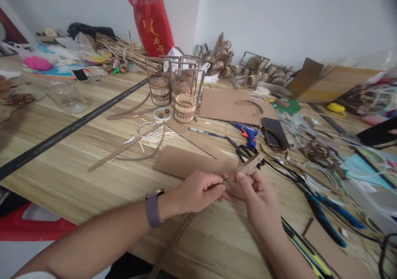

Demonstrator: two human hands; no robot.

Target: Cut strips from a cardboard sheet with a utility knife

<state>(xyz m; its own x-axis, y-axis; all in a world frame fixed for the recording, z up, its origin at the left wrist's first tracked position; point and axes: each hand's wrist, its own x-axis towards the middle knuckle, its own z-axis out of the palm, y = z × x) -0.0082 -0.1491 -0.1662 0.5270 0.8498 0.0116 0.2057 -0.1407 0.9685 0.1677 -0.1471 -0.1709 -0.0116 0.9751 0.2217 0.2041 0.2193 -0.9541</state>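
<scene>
My left hand [197, 192], with a watch on its wrist, pinches a brown cardboard strip over the wooden table. A ribbed length of cardboard strip [175, 244] runs from beneath this hand down toward the table's near edge. My right hand [263, 200] is closed on a flat brown strip piece [252, 163], thumb on top, its fingertips close to the left ones. Whether the two lengths are one strip is hidden by my fingers. Under and behind the hands lies a cardboard sheet [186, 161]. Scissors [243, 150] and a blue glue gun [246, 132] lie just beyond.
Small stick-walled baskets with tall handles [185, 107] stand mid-table beside loose sticks [155, 138]. Blue-handled pliers [325, 217] and a yellow-black cutter [305, 246] lie at right among scraps. A glass jar [66, 97] and another person's hand [4, 84] are at left.
</scene>
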